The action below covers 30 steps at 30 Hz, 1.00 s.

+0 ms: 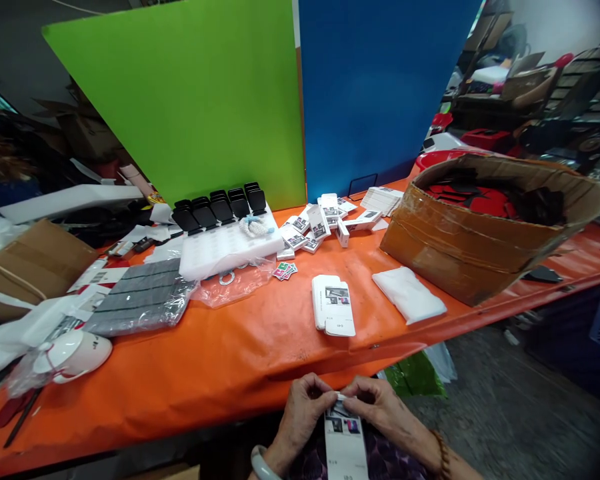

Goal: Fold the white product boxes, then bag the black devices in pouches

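Low in the head view, my left hand [307,408] and my right hand [373,400] meet at the top end of a printed white carton [347,450]. Thumbs and fingers of both hands pinch that end, and the carton hangs down over my lap. Fingertips cover part of its top flap. On the table just beyond lies a stack of flat printed cartons [333,307]. Farther back is a loose heap of small printed boxes [310,227]. Left of the heap, black stands [220,210] sit in rows in a white foam tray [220,257].
A large cardboard box [443,243] with red and black pieces stands at the right. A white foam pouch [409,295] lies before it. At the left are a white mug [77,357] and a grey bag [140,300]. Green [195,100] and blue [370,87] panels stand behind.
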Each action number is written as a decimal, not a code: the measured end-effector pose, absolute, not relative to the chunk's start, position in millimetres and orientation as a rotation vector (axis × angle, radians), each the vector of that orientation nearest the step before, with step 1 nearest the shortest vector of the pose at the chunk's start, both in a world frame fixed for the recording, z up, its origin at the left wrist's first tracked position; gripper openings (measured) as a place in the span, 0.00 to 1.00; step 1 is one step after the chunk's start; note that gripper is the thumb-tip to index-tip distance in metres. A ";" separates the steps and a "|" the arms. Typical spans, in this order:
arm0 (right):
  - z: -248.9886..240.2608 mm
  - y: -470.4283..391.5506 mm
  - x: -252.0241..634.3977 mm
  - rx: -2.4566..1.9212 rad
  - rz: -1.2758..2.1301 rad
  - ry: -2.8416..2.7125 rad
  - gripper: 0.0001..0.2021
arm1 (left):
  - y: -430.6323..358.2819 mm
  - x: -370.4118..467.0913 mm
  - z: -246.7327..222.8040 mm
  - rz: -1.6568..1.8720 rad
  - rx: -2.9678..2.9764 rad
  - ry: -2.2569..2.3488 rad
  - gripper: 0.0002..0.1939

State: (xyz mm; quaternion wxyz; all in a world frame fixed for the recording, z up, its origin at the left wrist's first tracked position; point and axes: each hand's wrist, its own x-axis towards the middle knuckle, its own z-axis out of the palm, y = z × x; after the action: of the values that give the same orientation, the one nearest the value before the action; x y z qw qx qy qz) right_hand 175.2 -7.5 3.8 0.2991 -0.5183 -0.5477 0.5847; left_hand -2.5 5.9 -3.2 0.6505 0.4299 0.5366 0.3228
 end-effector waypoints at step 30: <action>66.8 174.4 175.1 -1.804 0.559 -2.304 0.17 | 80.2 25.9 9.2 1.036 1.811 1.465 0.15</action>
State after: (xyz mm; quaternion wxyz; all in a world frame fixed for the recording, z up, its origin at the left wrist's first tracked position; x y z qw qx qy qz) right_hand 175.1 174.4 66.8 0.0812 -0.6034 -0.7709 0.1869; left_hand 25.9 80.2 9.2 0.2918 0.6793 0.5497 0.3888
